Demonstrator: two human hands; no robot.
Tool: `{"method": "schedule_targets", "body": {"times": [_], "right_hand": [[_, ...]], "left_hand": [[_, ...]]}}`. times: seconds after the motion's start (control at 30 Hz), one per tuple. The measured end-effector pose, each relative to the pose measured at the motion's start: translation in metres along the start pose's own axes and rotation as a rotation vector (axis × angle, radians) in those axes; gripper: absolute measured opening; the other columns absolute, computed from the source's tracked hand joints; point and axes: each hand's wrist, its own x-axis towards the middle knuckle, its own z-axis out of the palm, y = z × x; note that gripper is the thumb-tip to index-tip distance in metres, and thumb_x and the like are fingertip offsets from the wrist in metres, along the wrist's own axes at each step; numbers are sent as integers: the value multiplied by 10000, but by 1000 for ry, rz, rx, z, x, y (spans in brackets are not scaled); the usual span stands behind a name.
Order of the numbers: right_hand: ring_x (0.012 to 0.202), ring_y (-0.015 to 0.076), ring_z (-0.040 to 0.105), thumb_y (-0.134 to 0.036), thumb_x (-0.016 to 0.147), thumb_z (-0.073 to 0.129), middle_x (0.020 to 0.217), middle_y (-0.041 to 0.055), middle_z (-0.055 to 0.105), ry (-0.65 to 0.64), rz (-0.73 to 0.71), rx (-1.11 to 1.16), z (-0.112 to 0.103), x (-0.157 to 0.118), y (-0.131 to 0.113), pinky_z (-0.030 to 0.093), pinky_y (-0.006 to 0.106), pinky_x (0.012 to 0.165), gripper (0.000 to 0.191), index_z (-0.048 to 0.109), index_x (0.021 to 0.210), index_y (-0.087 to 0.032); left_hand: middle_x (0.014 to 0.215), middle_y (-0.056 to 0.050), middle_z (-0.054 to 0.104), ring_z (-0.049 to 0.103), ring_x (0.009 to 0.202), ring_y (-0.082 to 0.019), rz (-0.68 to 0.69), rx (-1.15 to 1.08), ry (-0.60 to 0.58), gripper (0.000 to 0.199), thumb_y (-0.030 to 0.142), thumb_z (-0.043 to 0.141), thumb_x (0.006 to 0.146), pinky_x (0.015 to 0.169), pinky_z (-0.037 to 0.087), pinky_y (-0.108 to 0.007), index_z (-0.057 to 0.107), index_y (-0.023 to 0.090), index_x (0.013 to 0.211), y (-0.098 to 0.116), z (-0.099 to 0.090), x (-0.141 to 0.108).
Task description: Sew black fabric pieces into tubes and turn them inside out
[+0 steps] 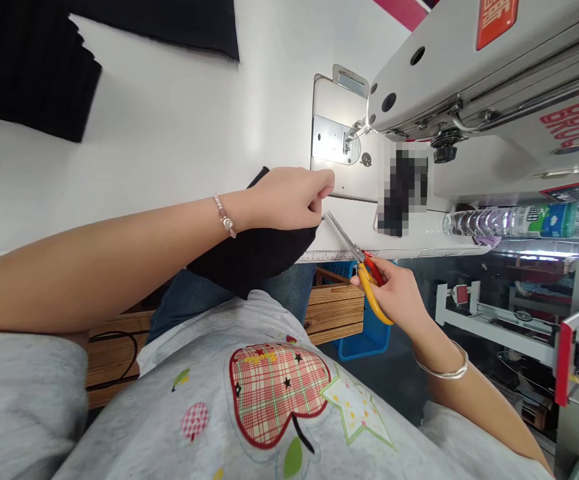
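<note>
My left hand [294, 197] is closed on a piece of black fabric [256, 257] that hangs over the front edge of the white table onto my lap. My right hand [394, 293] grips a pair of scissors [369, 283] with one yellow and one red handle. The slim metal blades point up and left, their tips just below my left fingers, close to the fabric's corner. Behind my left hand is the sewing machine's needle plate [332, 143], with the presser foot [352, 133] above it.
The sewing machine [469, 80] fills the upper right. A plastic bottle [514, 221] lies at the table's right end, near a pixelated dark object [402, 193]. Black fabric pieces [24, 73] are at the upper left. A blue crate [369, 333] stands below the table.
</note>
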Motion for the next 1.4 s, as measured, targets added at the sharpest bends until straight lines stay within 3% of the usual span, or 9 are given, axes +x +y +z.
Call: {"method": "schedule_targets", "body": {"times": [0.27, 0.57, 1.4], "right_hand": [[645, 148, 482, -578, 691, 715, 738, 15, 587, -198, 21, 245, -1, -2, 5, 392, 276, 604, 429, 640, 811, -173], [644, 156, 517, -554, 693, 732, 706, 11, 609, -153, -49, 204, -1, 0, -3, 423, 269, 597, 408, 673, 809, -167], [686, 180, 548, -549, 700, 726, 691, 14, 602, -148, -35, 219, -1, 0, -4, 446, 281, 619, 392, 674, 806, -175]], "left_hand": [[623, 30, 536, 481, 571, -150, -36, -41, -17, 167, 195, 528, 723, 577, 276, -288, 501, 228, 884, -1, -2, 1], [623, 28, 520, 474, 569, -147, -26, -47, -5, 153, 201, 513, 730, 579, 278, -292, 503, 228, 879, -2, 0, 2], [640, 24, 534, 507, 639, -158, -12, -96, 1, 113, 207, 543, 704, 589, 268, -298, 491, 226, 802, -3, 0, 2]]}}
